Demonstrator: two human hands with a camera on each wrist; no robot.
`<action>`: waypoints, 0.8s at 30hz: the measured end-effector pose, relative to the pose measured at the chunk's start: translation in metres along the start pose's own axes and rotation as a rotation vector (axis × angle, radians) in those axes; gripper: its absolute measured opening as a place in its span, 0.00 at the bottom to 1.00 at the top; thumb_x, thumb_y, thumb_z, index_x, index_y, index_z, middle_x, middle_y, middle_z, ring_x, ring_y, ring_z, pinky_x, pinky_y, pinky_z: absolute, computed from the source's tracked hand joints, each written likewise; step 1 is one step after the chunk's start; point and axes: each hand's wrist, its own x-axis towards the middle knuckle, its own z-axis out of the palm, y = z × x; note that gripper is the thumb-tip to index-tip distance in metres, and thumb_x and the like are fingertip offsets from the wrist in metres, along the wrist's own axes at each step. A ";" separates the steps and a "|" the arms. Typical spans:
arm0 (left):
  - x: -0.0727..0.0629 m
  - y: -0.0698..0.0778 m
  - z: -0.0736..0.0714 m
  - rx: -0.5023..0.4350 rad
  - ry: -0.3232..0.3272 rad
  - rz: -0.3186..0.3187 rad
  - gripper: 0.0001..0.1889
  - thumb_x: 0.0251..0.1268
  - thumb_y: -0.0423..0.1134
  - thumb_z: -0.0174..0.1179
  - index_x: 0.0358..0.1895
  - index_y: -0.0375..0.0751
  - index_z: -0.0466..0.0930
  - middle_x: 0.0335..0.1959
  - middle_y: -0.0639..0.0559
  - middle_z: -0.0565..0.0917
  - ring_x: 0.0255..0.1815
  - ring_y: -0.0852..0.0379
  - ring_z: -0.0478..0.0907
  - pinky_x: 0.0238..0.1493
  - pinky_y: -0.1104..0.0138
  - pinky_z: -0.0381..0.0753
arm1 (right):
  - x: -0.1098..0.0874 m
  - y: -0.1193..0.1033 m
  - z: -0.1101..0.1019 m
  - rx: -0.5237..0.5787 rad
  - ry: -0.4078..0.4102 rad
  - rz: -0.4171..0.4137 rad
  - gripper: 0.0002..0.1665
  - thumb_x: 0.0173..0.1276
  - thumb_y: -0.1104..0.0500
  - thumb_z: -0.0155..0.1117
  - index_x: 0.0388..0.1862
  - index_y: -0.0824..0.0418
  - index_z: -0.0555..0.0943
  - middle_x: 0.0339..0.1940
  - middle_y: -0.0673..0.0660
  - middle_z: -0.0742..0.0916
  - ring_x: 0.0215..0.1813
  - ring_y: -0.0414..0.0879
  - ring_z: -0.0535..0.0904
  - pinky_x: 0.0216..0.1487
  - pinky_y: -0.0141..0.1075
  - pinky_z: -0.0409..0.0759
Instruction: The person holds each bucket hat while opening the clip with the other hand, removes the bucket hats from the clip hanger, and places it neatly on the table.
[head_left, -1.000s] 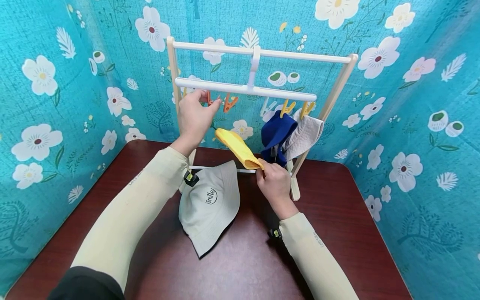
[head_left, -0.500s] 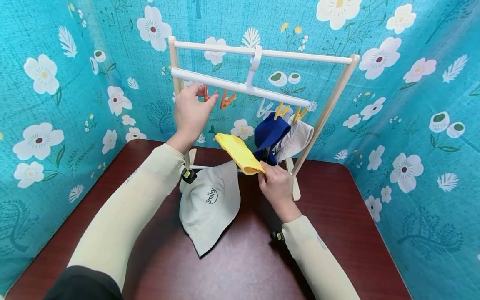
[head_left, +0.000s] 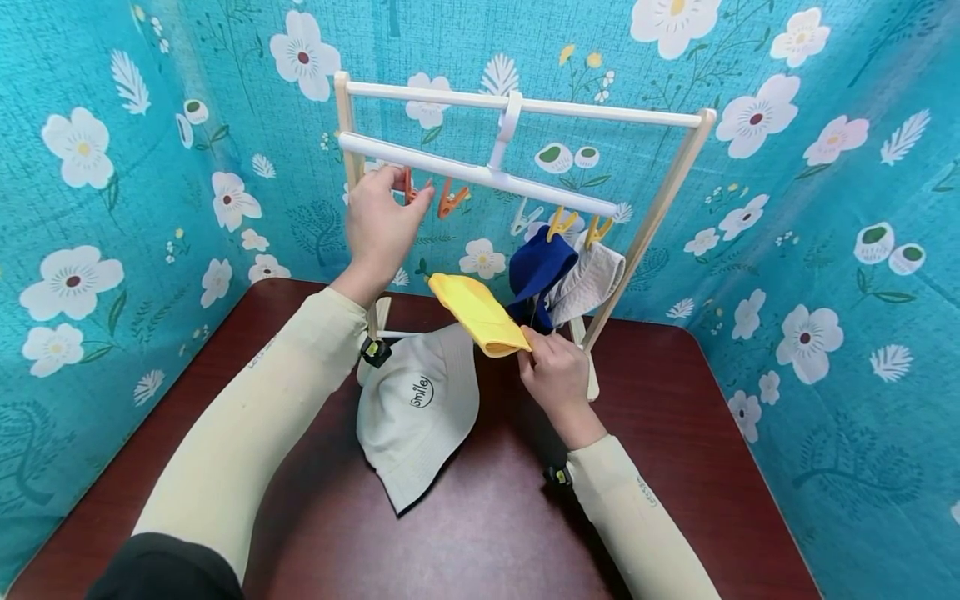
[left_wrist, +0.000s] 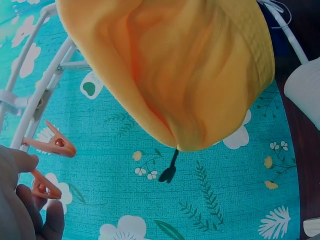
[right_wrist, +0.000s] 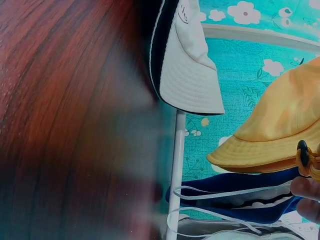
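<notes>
My left hand [head_left: 382, 229] pinches a red-orange clothespin [left_wrist: 46, 187] hanging near the left end of the white hanger bar [head_left: 465, 171]. With my right hand [head_left: 558, 375] I grip the brim of a yellow bucket hat [head_left: 480, 317], held in the air below the bar. Its crown points up and left and ends in a dark green stem [left_wrist: 170, 172]. In the right wrist view, a black cord toggle [right_wrist: 302, 152] sits just above my fingertips. A second orange clothespin [head_left: 452, 200] hangs to the right of the pinched one. The bar tilts, its left end higher.
A wooden rack [head_left: 667, 208] carries the hanger. Yellow clothespins [head_left: 561, 223] hold a blue hat [head_left: 540, 265] and a light grey hat [head_left: 592, 279] at its right. On the dark red table [head_left: 480, 542] lies a pale bucket hat [head_left: 427, 417] marked "smile". Floral cloth [head_left: 180, 275] surrounds the table.
The hanger bar has tipped, left end up and right end down, shifting slightly left with its clipped hats. My left hand has moved slightly left and up. The yellow hat has dropped a little.
</notes>
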 end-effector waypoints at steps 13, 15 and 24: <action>-0.003 -0.003 -0.002 -0.020 0.024 0.032 0.23 0.70 0.58 0.64 0.59 0.48 0.84 0.53 0.51 0.87 0.54 0.54 0.82 0.27 0.64 0.70 | -0.001 0.002 -0.004 -0.001 0.003 -0.053 0.15 0.62 0.62 0.71 0.48 0.64 0.88 0.30 0.59 0.91 0.25 0.53 0.82 0.28 0.45 0.83; -0.004 -0.003 -0.003 -0.021 0.025 0.034 0.24 0.70 0.58 0.64 0.61 0.48 0.84 0.53 0.51 0.87 0.53 0.54 0.83 0.25 0.63 0.68 | -0.001 0.003 -0.004 -0.004 0.005 -0.059 0.15 0.64 0.61 0.71 0.48 0.64 0.88 0.30 0.59 0.91 0.25 0.53 0.83 0.28 0.45 0.84; -0.009 -0.011 -0.007 -0.009 -0.035 -0.006 0.24 0.70 0.56 0.64 0.60 0.47 0.83 0.57 0.51 0.87 0.61 0.53 0.80 0.47 0.57 0.82 | -0.002 0.003 -0.006 -0.004 0.033 -0.086 0.13 0.68 0.59 0.69 0.48 0.63 0.89 0.32 0.58 0.91 0.27 0.53 0.84 0.30 0.46 0.85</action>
